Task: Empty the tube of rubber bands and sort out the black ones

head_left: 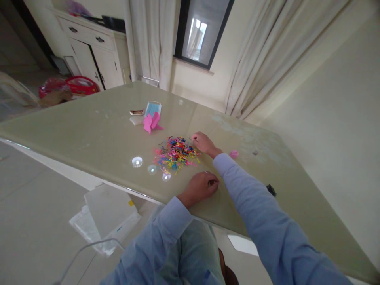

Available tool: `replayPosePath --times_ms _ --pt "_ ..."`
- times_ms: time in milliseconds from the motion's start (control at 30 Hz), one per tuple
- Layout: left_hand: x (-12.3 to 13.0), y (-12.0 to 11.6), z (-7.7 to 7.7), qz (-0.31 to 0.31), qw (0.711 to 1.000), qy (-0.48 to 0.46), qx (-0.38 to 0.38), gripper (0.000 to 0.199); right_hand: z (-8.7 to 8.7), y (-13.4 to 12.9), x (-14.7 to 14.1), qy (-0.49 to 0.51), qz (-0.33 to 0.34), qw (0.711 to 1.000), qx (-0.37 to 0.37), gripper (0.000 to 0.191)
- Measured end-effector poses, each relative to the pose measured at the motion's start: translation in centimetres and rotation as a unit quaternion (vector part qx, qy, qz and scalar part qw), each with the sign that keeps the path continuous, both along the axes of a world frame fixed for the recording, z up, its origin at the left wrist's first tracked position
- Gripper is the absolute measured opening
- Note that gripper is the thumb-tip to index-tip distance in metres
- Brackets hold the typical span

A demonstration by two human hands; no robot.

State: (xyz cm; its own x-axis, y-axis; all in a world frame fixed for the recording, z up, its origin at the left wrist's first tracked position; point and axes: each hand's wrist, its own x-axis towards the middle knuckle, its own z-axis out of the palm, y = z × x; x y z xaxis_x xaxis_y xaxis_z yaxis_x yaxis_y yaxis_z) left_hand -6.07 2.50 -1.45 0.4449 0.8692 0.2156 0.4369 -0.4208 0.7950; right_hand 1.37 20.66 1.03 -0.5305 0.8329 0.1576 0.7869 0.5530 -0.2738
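Observation:
A loose pile of small multicoloured bands (177,153) lies on the glossy greenish table (113,130). At the pile's right edge is my right hand (202,142), its fingers pinched together on a tiny dark thing too small to name. Nearer the table's front edge, my left hand (202,187) rests closed with thumb and fingers curled together; what it holds, if anything, is hidden. A small pink bundle (234,154) lies to the right of my right hand, and a black bundle (271,190) is farther right, beyond my right forearm.
Behind the pile lie a folded pink thing (152,122), a blue face mask (153,109) and a small packet (136,112). Plastic sheets (108,213) are on the floor below the front edge. A white cabinet (101,59) stands at the back left.

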Motion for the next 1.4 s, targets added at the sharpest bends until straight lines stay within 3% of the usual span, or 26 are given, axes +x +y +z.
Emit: replayPosePath --times_ms 133,233,333,467,667,800,967,1200,1400 --pt "0.0 0.0 0.0 0.010 1.000 -0.013 -0.004 0.021 0.7 -2.4 2.0 0.064 -0.023 0.998 0.004 0.018" --pt "0.0 0.1 0.0 0.020 1.000 -0.021 -0.008 0.020 1.1 -5.3 3.6 0.197 -0.055 0.977 -0.062 0.016" --pt "-0.1 0.1 -0.1 0.031 0.999 -0.027 -0.013 0.019 1.6 -8.9 5.0 0.390 -0.092 0.902 -0.160 0.025" --pt "-0.2 0.3 -0.5 0.037 0.999 -0.033 -0.010 0.019 2.5 -13.9 6.7 0.534 -0.106 0.815 -0.197 0.037" --pt "-0.4 0.3 -0.5 0.037 0.998 -0.050 -0.007 0.022 3.3 -19.3 8.8 0.636 -0.118 0.725 -0.237 0.034" --pt "-0.5 0.3 -0.4 0.049 0.997 -0.055 -0.021 0.026 3.4 -21.4 10.1 0.670 -0.112 0.689 -0.254 0.032" --pt "-0.6 0.4 -0.7 0.055 0.996 -0.064 -0.029 0.032 3.4 -23.4 11.9 0.728 -0.070 0.622 -0.281 0.027" --pt "-1.0 0.1 -0.6 0.065 0.997 -0.041 -0.017 0.034 3.9 -26.3 14.8 0.764 -0.068 0.581 -0.272 0.023" --pt "-1.0 0.0 -0.2 0.072 0.997 -0.022 -0.018 0.037 4.7 -28.7 17.5 0.770 -0.094 0.585 -0.237 0.021"
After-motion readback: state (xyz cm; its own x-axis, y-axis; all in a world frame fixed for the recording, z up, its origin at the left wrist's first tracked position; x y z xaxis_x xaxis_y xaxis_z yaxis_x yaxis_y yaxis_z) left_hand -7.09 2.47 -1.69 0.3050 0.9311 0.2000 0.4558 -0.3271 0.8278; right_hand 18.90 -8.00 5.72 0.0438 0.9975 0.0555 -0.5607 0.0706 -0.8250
